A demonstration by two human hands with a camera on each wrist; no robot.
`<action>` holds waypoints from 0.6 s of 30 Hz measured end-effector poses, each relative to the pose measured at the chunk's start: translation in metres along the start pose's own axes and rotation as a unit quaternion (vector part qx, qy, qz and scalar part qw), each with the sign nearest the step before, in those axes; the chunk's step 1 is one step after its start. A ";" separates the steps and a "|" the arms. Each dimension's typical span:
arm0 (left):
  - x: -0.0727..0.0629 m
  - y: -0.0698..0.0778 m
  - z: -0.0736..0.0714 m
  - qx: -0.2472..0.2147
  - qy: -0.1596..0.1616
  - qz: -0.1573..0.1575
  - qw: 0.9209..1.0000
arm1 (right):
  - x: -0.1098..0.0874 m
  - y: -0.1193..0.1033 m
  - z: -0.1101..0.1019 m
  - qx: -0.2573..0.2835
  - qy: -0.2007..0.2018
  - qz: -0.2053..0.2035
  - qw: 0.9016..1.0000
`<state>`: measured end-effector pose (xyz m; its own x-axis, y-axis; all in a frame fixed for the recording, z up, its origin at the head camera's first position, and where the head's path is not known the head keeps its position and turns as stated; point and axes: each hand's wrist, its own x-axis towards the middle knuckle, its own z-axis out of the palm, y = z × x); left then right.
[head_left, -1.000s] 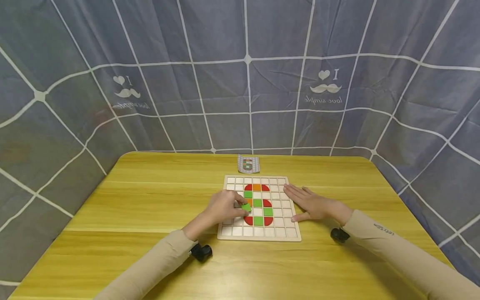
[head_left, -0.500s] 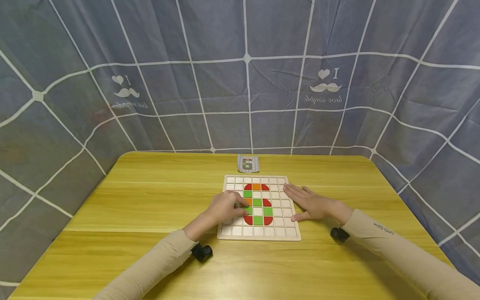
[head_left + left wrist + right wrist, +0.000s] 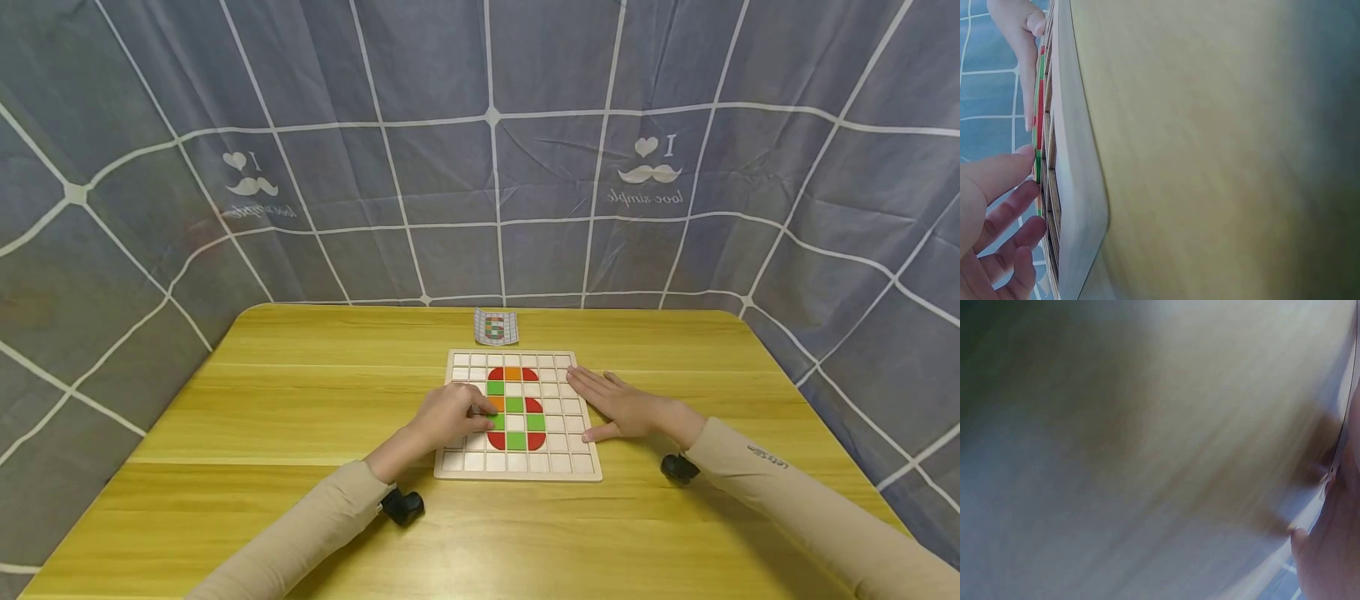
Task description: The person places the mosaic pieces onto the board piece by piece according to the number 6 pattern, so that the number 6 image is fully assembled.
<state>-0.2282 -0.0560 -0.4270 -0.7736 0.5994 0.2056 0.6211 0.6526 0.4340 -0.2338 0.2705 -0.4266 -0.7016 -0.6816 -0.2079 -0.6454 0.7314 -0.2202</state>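
Observation:
On the table lies a square wooden grid board (image 3: 517, 477) bearing a figure of red rounded tiles (image 3: 537, 442), green square tiles (image 3: 516, 442) and an orange tile (image 3: 513, 373). My left hand (image 3: 448, 414) pinches a green tile (image 3: 496, 422) between thumb and fingers, down in a cell on the figure's left side. Seen by the left wrist, the thumb and fingertips of that left hand (image 3: 991, 212) stand at the edges of the low tile row. Fingers straight and spread, my right hand (image 3: 626, 410) rests along the board's right edge. The right wrist view catches only part of this right hand (image 3: 1329, 544).
A small printed card (image 3: 496, 327) with a matching coloured grid figure lies behind the board. The yellow wood-grain table (image 3: 315, 375) ends at a grey curtain (image 3: 450, 175) with white lines. Black wrist cameras (image 3: 402, 507) hang under both wrists.
The green tile, tilted in my left fingers a second ago, has gone down flat into its cell. My left fingers stay at it, and the right hand has not moved.

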 end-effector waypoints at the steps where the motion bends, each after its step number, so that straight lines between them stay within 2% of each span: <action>1: 0.000 0.000 0.000 -0.002 0.000 -0.001 1.000 | 0.000 0.000 0.000 0.000 0.000 0.000 1.000; 11: -0.002 0.000 -0.001 -0.004 -0.003 -0.003 1.000 | 0.001 0.001 0.001 0.003 -0.002 0.004 1.000; 18: -0.007 -0.004 -0.009 -0.016 0.025 -0.006 1.000 | 0.000 0.000 -0.001 0.018 -0.008 0.014 1.000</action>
